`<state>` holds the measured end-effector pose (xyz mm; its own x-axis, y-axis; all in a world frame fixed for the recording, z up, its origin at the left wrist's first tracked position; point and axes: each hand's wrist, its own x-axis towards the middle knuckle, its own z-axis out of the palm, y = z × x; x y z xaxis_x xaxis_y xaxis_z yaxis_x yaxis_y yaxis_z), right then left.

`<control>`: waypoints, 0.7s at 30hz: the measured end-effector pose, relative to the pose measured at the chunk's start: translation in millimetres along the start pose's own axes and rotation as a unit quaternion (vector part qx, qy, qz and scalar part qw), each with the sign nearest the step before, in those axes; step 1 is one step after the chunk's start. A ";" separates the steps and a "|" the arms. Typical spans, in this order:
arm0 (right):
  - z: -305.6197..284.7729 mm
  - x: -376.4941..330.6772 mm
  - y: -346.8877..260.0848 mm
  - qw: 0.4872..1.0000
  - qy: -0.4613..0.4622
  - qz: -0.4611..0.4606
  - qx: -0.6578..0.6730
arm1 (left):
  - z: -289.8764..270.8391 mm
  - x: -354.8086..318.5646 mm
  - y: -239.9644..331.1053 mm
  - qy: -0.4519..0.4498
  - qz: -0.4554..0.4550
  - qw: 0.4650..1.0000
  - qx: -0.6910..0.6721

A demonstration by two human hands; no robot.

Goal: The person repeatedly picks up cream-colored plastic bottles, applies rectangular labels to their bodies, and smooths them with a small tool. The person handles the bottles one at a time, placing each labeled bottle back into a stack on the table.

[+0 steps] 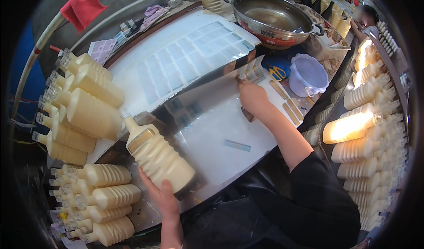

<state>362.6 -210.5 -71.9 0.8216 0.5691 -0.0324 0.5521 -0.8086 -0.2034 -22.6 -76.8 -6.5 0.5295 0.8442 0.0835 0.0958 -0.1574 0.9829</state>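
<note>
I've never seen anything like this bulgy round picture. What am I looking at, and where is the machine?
There is no machine arm here: the hands are a person's own. The camera is one of two worn on that person's head, looking down, and its fisheye lens bends straight edges.

The left hand holds a cream bottle with a gold label near its neck. The right hand is at a printed sheet; its exact grip is hidden.

On the white work surface lies a loose strip. Beyond the right hand are yellow scissors, a lavender bowl and a wide metal pan. More bottles are stacked on both sides.
</note>
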 end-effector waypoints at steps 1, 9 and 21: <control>-2.3 -4.0 -9.2 1.000 -0.022 -0.009 -0.018 | -0.3 -0.1 -2.4 0.003 0.002 1.000 0.000; -42.4 -122.9 -34.6 0.984 -0.134 -0.120 -0.011 | 2.2 -1.6 -9.6 0.014 0.021 1.000 -0.005; -60.4 -206.9 15.7 0.979 -0.002 -0.168 0.118 | 3.1 -1.2 -2.4 0.017 0.020 1.000 0.013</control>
<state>209.8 -350.0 -9.3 0.5981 0.7983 0.0708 0.7424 -0.5185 -0.4243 -20.9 -79.0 -9.5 0.5042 0.8538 0.1294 0.0975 -0.2052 0.9739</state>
